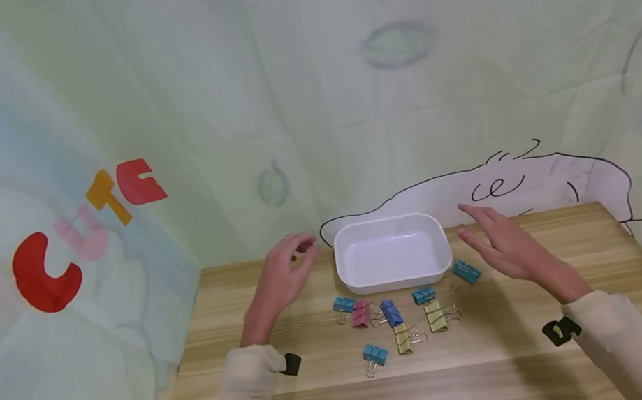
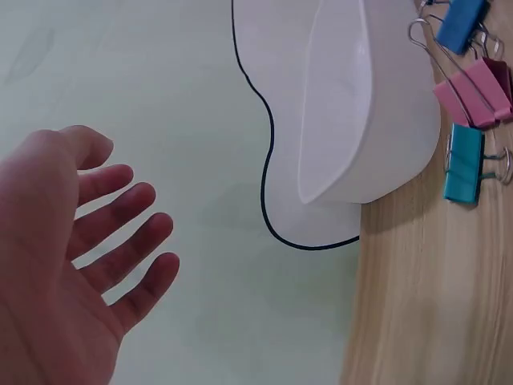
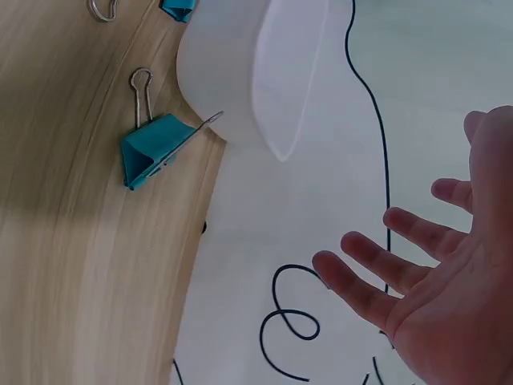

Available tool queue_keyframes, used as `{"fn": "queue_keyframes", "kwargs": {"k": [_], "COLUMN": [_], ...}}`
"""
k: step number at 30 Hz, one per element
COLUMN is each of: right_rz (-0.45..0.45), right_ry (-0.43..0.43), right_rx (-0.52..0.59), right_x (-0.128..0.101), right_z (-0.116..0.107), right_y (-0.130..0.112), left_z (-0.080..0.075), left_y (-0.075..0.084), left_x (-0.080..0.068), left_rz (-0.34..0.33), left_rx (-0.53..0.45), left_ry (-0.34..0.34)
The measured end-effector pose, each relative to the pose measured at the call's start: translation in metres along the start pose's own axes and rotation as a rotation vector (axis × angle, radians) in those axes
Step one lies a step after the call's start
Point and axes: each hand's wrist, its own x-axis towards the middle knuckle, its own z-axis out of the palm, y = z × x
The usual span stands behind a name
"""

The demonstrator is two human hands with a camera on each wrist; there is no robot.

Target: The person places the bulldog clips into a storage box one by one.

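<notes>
A white plastic tray [image 1: 397, 284] stands at the back of the wooden table, with nothing inside it. My left hand [image 1: 285, 275] hovers off its left side, fingers relaxed and apart, holding nothing. To the right of the tray is my right hand [image 1: 509, 246], fingers extended and empty. In front of the tray lie several binder clips: teal ones such as the teal clip [image 3: 156, 148] near its right corner, a pink clip [image 2: 477, 92], a blue clip [image 1: 391, 313] and two yellow ones, including the yellow clip [image 1: 435, 316].
The wooden table [image 1: 430, 394] ends at a printed cloth backdrop [image 1: 333, 120] right behind the tray. Another cloth wall on the left carries coloured letters. A dark band [image 1: 562, 330] sits on the right wrist, and a similar one [image 1: 290, 364] on the left.
</notes>
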Motion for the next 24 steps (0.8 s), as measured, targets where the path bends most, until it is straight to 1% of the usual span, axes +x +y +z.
{"fn": "queue_keyframes", "kwargs": {"k": [5,8,11,13,17,19,20,24], "right_rz": [0.064,0.080,0.086,0.089,0.109,0.128,0.136,0.168], "right_ry": [0.010,0.027,0.047,0.058,0.079,0.080,0.080,0.085], "right_rx": [0.037,0.069,0.114,0.141,0.174,0.187,0.196,0.213], "right_x": [-0.005,-0.008,-0.011,-0.014,-0.019,-0.021,-0.022,-0.027], "right_z": [0.003,0.006,0.012,0.016,0.025,0.030,0.032,0.041], "right_y": [0.010,0.015,0.022,0.027,0.036,0.041,0.043,0.048], "left_z": [0.007,0.014,0.023,0.029,0.040,0.045,0.046,0.061], "left_y": [-0.011,-0.019,-0.028,-0.034,-0.040,-0.043,-0.040,-0.044], "left_x": [-0.003,-0.004,-0.004,-0.005,-0.006,-0.008,-0.008,-0.011], "left_rz": [-0.112,-0.166,-0.204,-0.234,-0.294,-0.330,-0.349,-0.435], "left_rx": [-0.201,-0.280,-0.357,-0.409,-0.491,-0.517,-0.530,-0.557], "left_ry": [0.046,0.086,0.127,0.143,0.135,0.127,0.119,0.116]}}
